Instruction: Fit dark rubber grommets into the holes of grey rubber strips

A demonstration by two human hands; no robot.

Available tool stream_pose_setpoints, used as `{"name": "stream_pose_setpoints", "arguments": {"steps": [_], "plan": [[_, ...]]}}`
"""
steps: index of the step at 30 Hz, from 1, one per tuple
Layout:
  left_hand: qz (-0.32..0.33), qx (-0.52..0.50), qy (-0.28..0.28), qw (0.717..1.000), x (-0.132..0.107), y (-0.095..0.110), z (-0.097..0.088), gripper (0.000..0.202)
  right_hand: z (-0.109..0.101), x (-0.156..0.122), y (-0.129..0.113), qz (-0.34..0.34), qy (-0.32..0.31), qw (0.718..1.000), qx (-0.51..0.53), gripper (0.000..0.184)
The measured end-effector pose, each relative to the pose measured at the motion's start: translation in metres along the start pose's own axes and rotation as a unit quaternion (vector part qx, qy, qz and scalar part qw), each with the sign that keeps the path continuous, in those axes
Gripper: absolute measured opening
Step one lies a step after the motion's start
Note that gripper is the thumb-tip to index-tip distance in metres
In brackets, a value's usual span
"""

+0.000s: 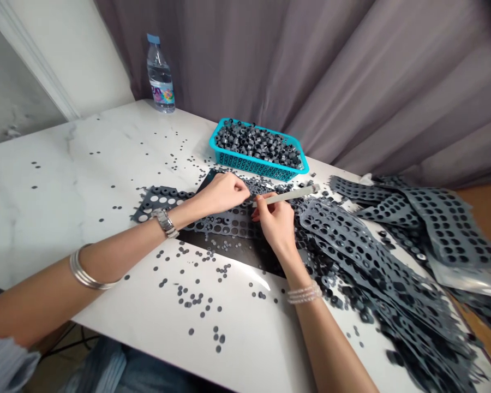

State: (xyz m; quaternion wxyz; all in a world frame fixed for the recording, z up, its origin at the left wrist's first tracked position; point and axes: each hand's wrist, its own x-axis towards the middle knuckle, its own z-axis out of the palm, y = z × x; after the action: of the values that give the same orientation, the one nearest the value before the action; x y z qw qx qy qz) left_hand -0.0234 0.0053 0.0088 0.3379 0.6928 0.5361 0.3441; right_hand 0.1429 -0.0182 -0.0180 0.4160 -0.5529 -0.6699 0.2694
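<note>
A dark grey rubber sheet with rows of round holes (231,224) lies across a black mat (245,252) in the middle of the table. Over the sheet's back edge, my left hand (225,192) is closed, its fingertips curled out of sight, so anything in them is hidden. My right hand (279,221) grips a white pen-like stick (298,193) just to the right. Its one end points at the sheet between both hands, while the other rises to the right. White table shows through some holes at the sheet's left end.
A turquoise basket (303,162) heaped with small dark rubber rings (257,143) stands behind the hands. Punched sheets (364,245) pile up on the right among loose dark pieces. Small dark discs (196,299) are scattered over the table. A water bottle (160,76) stands at the back left.
</note>
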Motion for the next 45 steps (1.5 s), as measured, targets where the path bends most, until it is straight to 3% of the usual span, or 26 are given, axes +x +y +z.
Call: {"name": "stream_pose_setpoints", "arguments": {"steps": [2, 4, 9, 16, 19, 22, 24, 26, 30, 33, 38, 45], "plan": [[0.062, 0.129, -0.015, 0.99, -0.001, -0.002, 0.003, 0.018, 0.0, 0.0, 0.0, -0.008, -0.002, 1.0, -0.013, 0.027], [0.094, 0.181, -0.036, 0.978, -0.003, -0.005, 0.006, 0.021, 0.001, 0.001, 0.0, -0.012, -0.001, 1.0, -0.022, 0.026], [0.142, 0.196, -0.069, 0.968, -0.006, -0.012, 0.009, 0.019, 0.001, 0.001, -0.003, -0.025, -0.006, 0.999, -0.039, 0.025], [0.179, 0.214, -0.039, 0.96, -0.012, -0.008, 0.012, 0.017, 0.003, -0.001, -0.011, -0.055, -0.003, 0.995, -0.08, 0.022], [0.121, 0.11, 0.05, 0.985, -0.018, 0.003, 0.004, 0.013, 0.004, 0.0, -0.01, -0.045, 0.002, 0.996, -0.081, 0.021], [0.011, -0.102, 0.132, 0.986, -0.02, 0.009, -0.009, 0.008, 0.005, 0.002, -0.004, -0.02, 0.01, 0.999, -0.041, 0.023], [-0.063, -0.251, 0.121, 0.958, -0.019, 0.008, -0.016, 0.009, 0.005, 0.001, -0.001, 0.0, 0.024, 1.0, 0.003, 0.024], [-0.118, -0.37, 0.077, 0.918, -0.017, 0.004, -0.02, 0.007, 0.004, 0.0, 0.001, 0.018, 0.04, 0.998, 0.049, 0.026], [-0.177, -0.523, -0.003, 0.834, -0.014, 0.0, -0.02, 0.006, -0.002, 0.003, -0.004, 0.03, 0.078, 0.99, 0.116, 0.028], [-0.211, -0.58, -0.023, 0.786, -0.014, 0.003, -0.018, 0.006, -0.008, 0.011, -0.009, 0.027, 0.115, 0.978, 0.173, 0.026], [-0.25, -0.62, -0.014, 0.744, -0.019, 0.01, -0.018, 0.01, -0.003, 0.019, -0.01, 0.068, 0.164, 0.943, 0.281, 0.024], [-0.247, -0.628, -0.014, 0.738, -0.024, 0.018, -0.018, 0.016, 0.008, 0.008, -0.003, 0.073, 0.154, 0.956, 0.24, 0.024]]}}
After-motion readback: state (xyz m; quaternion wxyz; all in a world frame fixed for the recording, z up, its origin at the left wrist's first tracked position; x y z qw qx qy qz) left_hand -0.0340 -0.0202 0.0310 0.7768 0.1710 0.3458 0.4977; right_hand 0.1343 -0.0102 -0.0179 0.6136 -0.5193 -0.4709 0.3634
